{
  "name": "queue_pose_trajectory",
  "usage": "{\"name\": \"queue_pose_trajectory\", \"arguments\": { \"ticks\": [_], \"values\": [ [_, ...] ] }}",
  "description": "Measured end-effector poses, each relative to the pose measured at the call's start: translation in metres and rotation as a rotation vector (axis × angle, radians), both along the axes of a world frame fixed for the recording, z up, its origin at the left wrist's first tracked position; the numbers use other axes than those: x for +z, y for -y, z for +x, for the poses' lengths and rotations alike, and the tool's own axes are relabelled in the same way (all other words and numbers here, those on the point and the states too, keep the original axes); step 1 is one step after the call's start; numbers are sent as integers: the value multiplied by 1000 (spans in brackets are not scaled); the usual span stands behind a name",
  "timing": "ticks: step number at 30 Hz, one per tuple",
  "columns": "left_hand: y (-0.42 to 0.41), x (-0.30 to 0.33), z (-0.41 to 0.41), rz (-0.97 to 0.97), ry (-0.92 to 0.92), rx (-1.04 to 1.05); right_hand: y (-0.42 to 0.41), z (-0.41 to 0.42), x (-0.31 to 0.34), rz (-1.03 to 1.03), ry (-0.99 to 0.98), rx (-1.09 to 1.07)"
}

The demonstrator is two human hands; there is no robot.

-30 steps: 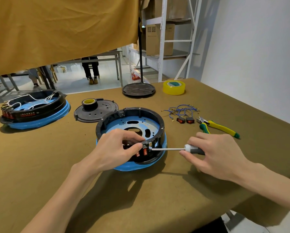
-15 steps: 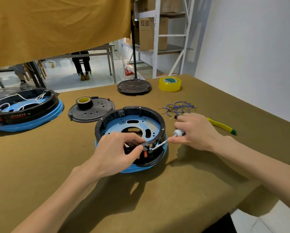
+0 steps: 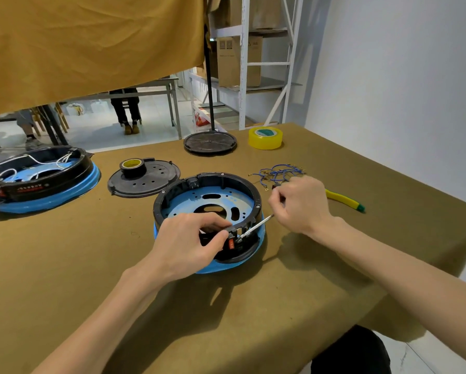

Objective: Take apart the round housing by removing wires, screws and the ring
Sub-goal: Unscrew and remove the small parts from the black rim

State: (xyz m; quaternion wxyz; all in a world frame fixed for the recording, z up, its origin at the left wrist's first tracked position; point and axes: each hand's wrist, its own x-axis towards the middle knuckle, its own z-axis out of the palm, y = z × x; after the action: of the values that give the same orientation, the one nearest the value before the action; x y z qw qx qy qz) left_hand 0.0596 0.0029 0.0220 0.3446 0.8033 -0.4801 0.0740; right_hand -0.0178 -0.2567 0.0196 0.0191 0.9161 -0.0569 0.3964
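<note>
The round housing (image 3: pixel 215 197), a black ring on a blue base with a blue perforated plate inside, sits mid-table. My left hand (image 3: pixel 188 241) grips its near rim, thumb and fingers pinching beside a red switch (image 3: pixel 231 243). My right hand (image 3: pixel 300 203) holds a screwdriver (image 3: pixel 254 226); its metal shaft slants down-left with the tip at the rim next to the switch. The handle is hidden in my fist. A bundle of removed blue wires (image 3: pixel 279 172) lies just beyond my right hand.
A second housing with white wires (image 3: pixel 37 179) stands at the far left. A black lid carrying a tape roll (image 3: pixel 144 178), a round black disc (image 3: pixel 210 143) and yellow tape (image 3: pixel 265 137) lie behind. Yellow-green pliers (image 3: pixel 343 201) lie right. The table edge runs close on the right.
My right hand swung away from me and up, so the screwdriver went from lying level from the right to slanting down into the rim. My left hand stayed on the rim.
</note>
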Motion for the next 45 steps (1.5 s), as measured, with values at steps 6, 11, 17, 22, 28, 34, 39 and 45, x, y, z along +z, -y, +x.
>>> {"name": "queue_pose_trajectory", "arguments": {
  "ticks": [6, 11, 17, 22, 28, 34, 39, 45],
  "values": [
    [5, -2, 5, 10, 17, -7, 10, 12, -18, 83, 5, 69],
    [4, -5, 8, -2, 47, -9, 1, 32, -10, 12, -86, 225],
    [2, -6, 2, -27, 75, 0, 8, -2, -15, 44, 45, 72],
    [1, -9, 1, -45, 114, 12, 6, -25, 9, 41, 152, -24],
    [-1, -10, 3, -59, 114, 0, -7, -30, 14, -134, 80, -140],
    [-2, -10, 3, -53, 109, -18, -11, -36, 28, -304, 60, -202],
    [-4, -9, 5, -8, 116, -50, -16, -32, 29, -291, 18, -211],
    [-1, -8, 2, 40, 151, -45, -11, -16, 15, -202, 16, -212]
  ]
}}
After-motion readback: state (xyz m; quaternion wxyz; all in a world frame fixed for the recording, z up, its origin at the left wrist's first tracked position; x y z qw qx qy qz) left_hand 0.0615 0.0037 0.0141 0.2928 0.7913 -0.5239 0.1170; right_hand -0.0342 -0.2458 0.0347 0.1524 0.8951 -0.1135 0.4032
